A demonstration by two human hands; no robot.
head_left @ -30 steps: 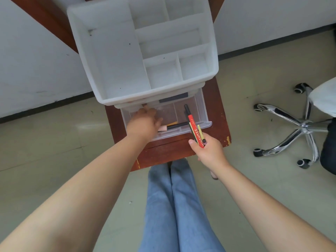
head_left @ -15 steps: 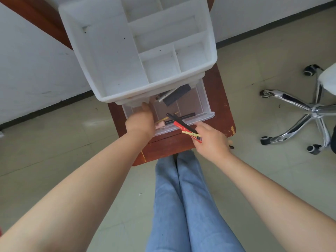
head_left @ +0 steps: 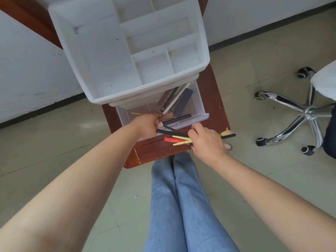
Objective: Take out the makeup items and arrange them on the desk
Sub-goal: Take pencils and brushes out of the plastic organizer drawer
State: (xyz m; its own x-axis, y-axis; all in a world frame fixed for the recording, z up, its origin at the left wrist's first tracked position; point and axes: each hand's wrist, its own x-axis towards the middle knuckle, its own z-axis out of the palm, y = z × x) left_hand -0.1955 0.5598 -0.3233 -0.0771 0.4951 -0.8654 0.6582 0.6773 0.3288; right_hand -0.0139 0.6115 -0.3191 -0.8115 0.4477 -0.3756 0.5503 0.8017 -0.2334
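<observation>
Right hand (head_left: 207,140) is curled around a small bundle of slim makeup pencils (head_left: 177,138): a long black one, a red one and a couple of yellow ones, fanned out sideways from the fist. The black pencil pokes out past the hand on the far side too, its tip hanging beyond the desk edge. That bundle sits low over the front strip of the brown wooden desk (head_left: 151,151), just in front of the clear drawer (head_left: 201,117).

Left hand (head_left: 145,124) is down at the drawer's front left corner, fingers bent over something pink-tipped there; whether it actually grips that piece cannot be told from this angle. Right beside those fingers a black pen (head_left: 177,118) lies across the drawer's front rim.

Deeper in the drawer, more items remain: a dark flat case (head_left: 183,103), a couple of pale and dark sticks (head_left: 172,100) leaning along it, and one thin yellow stick (head_left: 136,113) on the drawer floor at left.

Above the drawer stands the white organizer tray (head_left: 101,57) with its divided compartments. Below the desk, blue jeans (head_left: 181,206); off to the right, a chrome-based office chair (head_left: 307,111) on the tiled floor.
</observation>
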